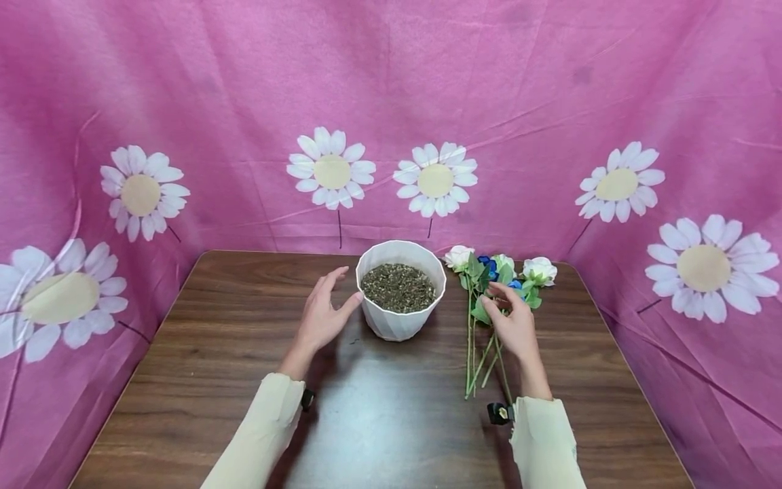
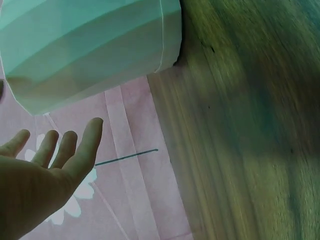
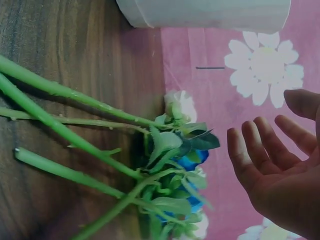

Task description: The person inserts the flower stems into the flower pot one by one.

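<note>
A white faceted flower pot (image 1: 397, 324), filled with dark, crumbly soil (image 1: 398, 288), stands upright near the back of the table. My left hand (image 1: 324, 316) is at the pot's left side, thumb close to the rim; in the left wrist view its fingers (image 2: 89, 145) are spread beside the pot wall (image 2: 90, 50), holding nothing. To the right of the pot lie several long-stemmed roses, white (image 1: 539, 270) and blue (image 1: 487, 266), with green leaves. Above them hovers my right hand (image 1: 512, 322), fingers loosely bent and empty; the right wrist view shows it apart from the stems (image 3: 75, 140).
The brown wooden table (image 1: 391, 421) holds the pot and roses. Behind and at both sides hangs a pink cloth (image 1: 379, 81) printed with large white daisies. The rose stems cross one another and point toward the table's front.
</note>
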A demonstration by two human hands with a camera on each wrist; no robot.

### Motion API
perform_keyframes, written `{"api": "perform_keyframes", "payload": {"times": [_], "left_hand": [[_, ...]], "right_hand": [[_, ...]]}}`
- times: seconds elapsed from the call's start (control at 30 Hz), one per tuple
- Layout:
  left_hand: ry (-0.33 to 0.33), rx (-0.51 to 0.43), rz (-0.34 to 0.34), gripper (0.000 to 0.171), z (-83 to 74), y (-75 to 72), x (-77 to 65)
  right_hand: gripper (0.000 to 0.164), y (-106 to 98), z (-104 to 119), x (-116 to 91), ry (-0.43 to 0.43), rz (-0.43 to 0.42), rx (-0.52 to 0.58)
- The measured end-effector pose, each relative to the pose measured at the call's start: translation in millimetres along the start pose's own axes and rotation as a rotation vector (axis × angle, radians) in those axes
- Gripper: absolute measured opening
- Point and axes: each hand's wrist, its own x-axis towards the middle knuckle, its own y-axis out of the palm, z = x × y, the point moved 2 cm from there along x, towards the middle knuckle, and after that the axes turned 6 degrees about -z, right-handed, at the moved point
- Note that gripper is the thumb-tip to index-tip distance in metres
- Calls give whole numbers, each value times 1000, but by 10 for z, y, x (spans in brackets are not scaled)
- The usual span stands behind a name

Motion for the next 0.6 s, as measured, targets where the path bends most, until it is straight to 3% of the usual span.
{"api": "perform_keyframes", "payload": {"times": [0.23, 0.47, 0.6], "left_hand": [[-23, -87, -21, 58, -7, 56, 44], [-10, -135, -5, 55, -16, 104, 63], [-79, -303, 40, 52, 20, 157, 80]], "right_hand": [[38, 30, -209, -13, 81, 60, 73], [38, 69, -371, -19, 172, 105, 1], [39, 116, -456, -22, 285, 146, 87]]}}
